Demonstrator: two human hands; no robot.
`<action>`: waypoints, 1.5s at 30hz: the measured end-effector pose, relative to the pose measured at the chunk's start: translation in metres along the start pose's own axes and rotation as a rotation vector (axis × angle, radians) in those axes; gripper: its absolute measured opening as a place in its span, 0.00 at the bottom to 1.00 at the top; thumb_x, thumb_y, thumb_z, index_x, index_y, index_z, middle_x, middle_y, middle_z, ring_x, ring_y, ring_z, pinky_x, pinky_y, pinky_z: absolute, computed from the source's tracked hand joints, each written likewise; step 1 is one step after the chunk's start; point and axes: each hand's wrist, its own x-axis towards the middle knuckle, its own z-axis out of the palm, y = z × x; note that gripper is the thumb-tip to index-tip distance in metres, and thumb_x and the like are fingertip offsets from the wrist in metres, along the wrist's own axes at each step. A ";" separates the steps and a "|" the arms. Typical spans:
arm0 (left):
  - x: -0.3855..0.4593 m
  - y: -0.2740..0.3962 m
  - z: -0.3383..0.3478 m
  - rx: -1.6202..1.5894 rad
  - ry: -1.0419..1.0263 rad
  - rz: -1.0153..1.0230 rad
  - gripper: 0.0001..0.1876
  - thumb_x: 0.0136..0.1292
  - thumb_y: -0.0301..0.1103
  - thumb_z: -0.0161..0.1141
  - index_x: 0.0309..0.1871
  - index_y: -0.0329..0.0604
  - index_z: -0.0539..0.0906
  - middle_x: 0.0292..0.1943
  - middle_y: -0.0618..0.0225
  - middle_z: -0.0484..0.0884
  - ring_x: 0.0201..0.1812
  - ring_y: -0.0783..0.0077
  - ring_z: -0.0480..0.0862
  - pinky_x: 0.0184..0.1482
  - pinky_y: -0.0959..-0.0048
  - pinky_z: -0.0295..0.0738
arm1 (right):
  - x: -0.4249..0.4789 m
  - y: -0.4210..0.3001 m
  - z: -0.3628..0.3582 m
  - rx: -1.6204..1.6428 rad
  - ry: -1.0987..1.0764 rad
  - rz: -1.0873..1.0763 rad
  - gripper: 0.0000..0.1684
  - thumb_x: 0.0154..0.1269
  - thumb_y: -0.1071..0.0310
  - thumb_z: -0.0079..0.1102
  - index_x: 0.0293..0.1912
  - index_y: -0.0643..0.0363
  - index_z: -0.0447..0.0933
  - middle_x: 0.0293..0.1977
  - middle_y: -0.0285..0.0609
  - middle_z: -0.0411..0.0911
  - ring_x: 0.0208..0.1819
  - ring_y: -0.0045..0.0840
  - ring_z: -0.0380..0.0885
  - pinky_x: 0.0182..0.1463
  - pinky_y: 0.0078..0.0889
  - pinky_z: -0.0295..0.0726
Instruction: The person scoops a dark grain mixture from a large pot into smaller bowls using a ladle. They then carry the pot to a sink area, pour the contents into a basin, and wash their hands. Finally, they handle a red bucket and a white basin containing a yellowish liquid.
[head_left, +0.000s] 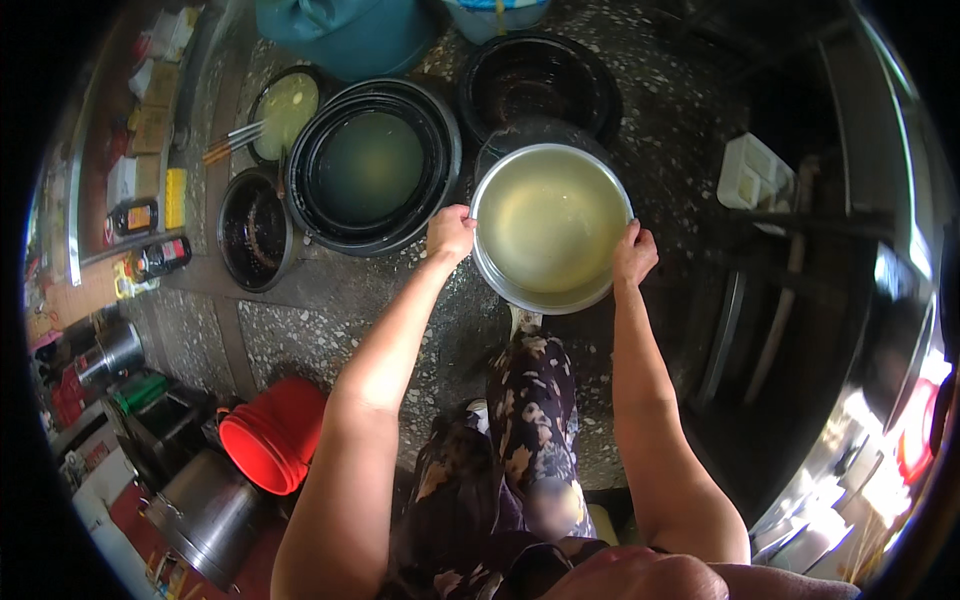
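Observation:
Between my two hands is a round metal basin (551, 229) with cloudy yellowish liquid in it. My left hand (451, 234) grips its rim on the left, and my right hand (636, 253) grips the rim on the opposite side. Just left of my left hand stand nested black tubs (300, 169), the inner one containing murky greenish liquid (375, 165). Behind the metal basin, a wide black tub (536, 86) rests on the speckled floor. Under the basin's far edge a dark, flat surface shows; I cannot tell whether the basin touches it.
A small black bowl (256, 229) and a dish of yellowish liquid (289, 112) with wooden-handled utensils (234, 142) lie left. A red bucket (274, 435) and a steel pot (206, 517) stand lower left. A teal tub (352, 37) is at the back, a white container (754, 172) at right.

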 end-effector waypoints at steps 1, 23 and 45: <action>0.018 -0.005 0.005 -0.023 0.011 -0.017 0.11 0.59 0.26 0.57 0.45 0.34 0.81 0.33 0.57 0.85 0.28 0.71 0.84 0.28 0.73 0.79 | 0.011 -0.002 0.014 -0.038 -0.012 0.003 0.25 0.62 0.51 0.50 0.28 0.67 0.77 0.25 0.58 0.77 0.30 0.50 0.77 0.37 0.43 0.74; 0.092 0.081 0.061 -0.663 -0.117 -0.562 0.11 0.58 0.27 0.50 0.22 0.34 0.77 0.16 0.54 0.75 0.12 0.66 0.73 0.11 0.70 0.63 | 0.224 -0.149 0.015 -0.734 -0.457 -0.381 0.17 0.54 0.62 0.52 0.36 0.66 0.80 0.38 0.59 0.79 0.41 0.45 0.80 0.48 0.39 0.77; -0.323 0.124 0.200 -0.260 -0.745 0.356 0.18 0.65 0.32 0.52 0.57 0.37 0.75 0.43 0.63 0.82 0.42 0.77 0.80 0.45 0.78 0.74 | -0.219 0.257 -0.488 0.665 -0.320 0.712 0.16 0.59 0.58 0.55 0.23 0.59 0.73 0.11 0.35 0.69 0.07 0.19 0.65 0.10 0.21 0.61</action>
